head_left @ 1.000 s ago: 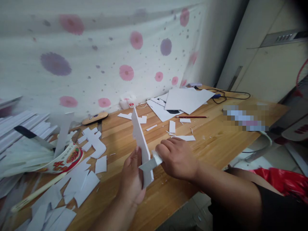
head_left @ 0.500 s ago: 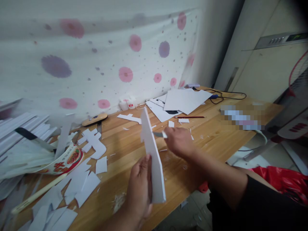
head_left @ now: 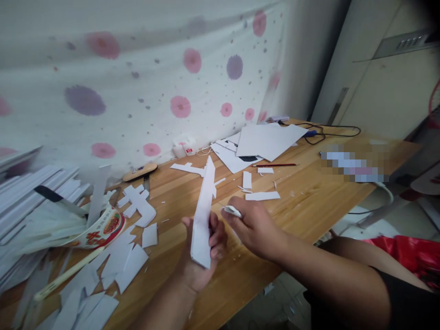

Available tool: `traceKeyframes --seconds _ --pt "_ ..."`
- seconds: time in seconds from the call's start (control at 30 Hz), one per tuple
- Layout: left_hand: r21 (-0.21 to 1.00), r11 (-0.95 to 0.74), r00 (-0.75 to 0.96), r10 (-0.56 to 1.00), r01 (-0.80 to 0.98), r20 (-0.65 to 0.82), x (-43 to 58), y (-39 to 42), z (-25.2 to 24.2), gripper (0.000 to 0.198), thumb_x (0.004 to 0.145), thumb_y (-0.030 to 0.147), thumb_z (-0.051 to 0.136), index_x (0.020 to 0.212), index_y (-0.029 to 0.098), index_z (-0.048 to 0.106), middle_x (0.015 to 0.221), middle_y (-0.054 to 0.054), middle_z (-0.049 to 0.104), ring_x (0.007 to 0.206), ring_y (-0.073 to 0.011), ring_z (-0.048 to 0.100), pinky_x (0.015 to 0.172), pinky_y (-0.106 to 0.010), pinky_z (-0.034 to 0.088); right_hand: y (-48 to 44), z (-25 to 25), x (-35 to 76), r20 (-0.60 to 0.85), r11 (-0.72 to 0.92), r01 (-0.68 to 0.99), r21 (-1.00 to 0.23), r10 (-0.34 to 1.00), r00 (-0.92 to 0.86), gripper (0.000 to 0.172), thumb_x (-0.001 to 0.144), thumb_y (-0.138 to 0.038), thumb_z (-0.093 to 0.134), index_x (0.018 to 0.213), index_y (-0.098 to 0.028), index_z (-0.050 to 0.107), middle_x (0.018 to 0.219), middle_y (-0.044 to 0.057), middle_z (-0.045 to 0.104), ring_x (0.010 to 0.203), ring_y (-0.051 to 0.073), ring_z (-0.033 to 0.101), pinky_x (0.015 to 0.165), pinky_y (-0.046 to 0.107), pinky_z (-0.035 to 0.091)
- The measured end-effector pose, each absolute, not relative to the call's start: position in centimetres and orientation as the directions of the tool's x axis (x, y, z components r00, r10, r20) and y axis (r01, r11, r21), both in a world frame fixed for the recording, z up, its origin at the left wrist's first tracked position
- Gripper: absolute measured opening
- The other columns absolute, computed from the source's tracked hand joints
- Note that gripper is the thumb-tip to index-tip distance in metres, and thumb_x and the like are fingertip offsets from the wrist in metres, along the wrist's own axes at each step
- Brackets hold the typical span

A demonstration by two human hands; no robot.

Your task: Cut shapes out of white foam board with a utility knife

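Note:
My left hand (head_left: 206, 243) is wrapped round a long white foam board piece (head_left: 202, 211), fingers on its right edge and thumb on its left. The piece is tilted upright above the table, with a narrow tab sticking out on its right side. Close to it on the right, my right hand (head_left: 256, 224) is closed round a small knife (head_left: 233, 211). Only its pale end shows; the blade seen earlier is hard to make out. The knife is apart from the board. Beyond the hands lie a white strip (head_left: 262, 195) and a small white rectangle (head_left: 247, 179) on the wooden table (head_left: 299, 201).
White cut-out shapes (head_left: 140, 201) and scraps (head_left: 132, 266) cover the left side, beside a printed paper bowl (head_left: 103, 229) holding a dark-handled tool (head_left: 50, 193). Behind are white sheets (head_left: 268, 142), a pencil (head_left: 275, 165) and a black cable (head_left: 340, 127).
My left hand has turned the foam board so its broad face shows. My right hand has drawn down, away from the board, with the knife. A white strip now shows behind it.

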State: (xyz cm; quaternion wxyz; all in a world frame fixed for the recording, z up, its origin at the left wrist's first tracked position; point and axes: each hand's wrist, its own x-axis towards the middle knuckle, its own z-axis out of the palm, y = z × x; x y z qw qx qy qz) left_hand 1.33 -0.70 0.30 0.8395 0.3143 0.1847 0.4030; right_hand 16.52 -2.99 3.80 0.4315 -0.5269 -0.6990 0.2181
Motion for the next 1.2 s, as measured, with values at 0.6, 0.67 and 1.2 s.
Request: traceKeyframes --seconds 0.6,0.67,1.2 --pt "0.893 0.354 0.688 0.722 -0.279 -0.072 0.4 -0.6 1.6 0.057 0.070 0.047 0.075 0.122 0.029 0.060 0.084 0.000 0.058 0.063 -0.0107 0.049 0.049 -0.018 0.047 -3.1 2.4 16.1 0.080 0.093 0.026 -0.995 0.949 -0.304 0.025 0.078 -0.037 0.069 0.089 -0.019 0.056 0.071 0.000 0.065 0.059 0.015 0.063 0.054 0.025 0.049" --pt "0.896 0.342 0.709 0.704 -0.284 -0.044 0.7 -0.9 1.8 0.047 0.070 0.045 0.075 0.111 0.025 0.066 0.084 -0.001 0.058 0.066 -0.0108 0.049 0.053 -0.018 0.046 -3.3 3.1 16.6 0.150 0.211 0.193 -0.958 0.944 -0.293 0.015 0.079 -0.028 0.066 0.087 -0.018 0.058 0.075 0.001 0.066 0.065 0.015 0.063 0.059 0.025 0.047" --pt "0.848 0.376 0.560 0.820 -0.374 -0.117 1.0 -1.6 1.7 0.050 0.064 0.025 0.081 0.109 0.030 0.061 0.087 0.002 0.059 0.073 -0.0118 0.055 0.065 -0.024 0.047 -4.3 4.8 17.5 0.475 0.407 0.898 -0.165 0.831 -0.289 0.010 0.082 -0.023 0.049 0.076 -0.018 0.055 0.067 0.004 0.064 0.054 0.018 0.053 0.052 0.031 0.024"
